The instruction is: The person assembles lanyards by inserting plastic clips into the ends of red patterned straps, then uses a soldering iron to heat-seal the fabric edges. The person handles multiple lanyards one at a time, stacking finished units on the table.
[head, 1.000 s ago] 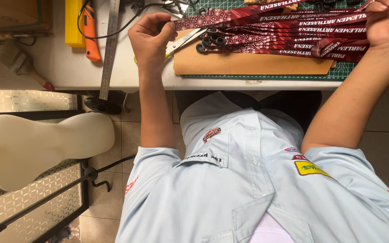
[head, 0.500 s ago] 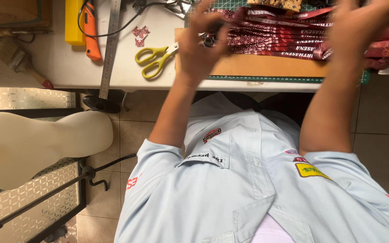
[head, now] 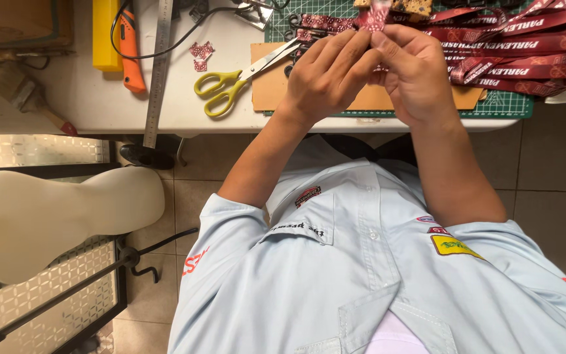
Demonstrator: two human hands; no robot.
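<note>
Both hands met above the white table's edge [head: 165,121]: the left hand [head: 325,75] and right hand [head: 417,72] together pinched a dark red patterned lanyard strip [head: 373,16]. Yellow-handled scissors [head: 230,85] lay just left of the left hand.
</note>
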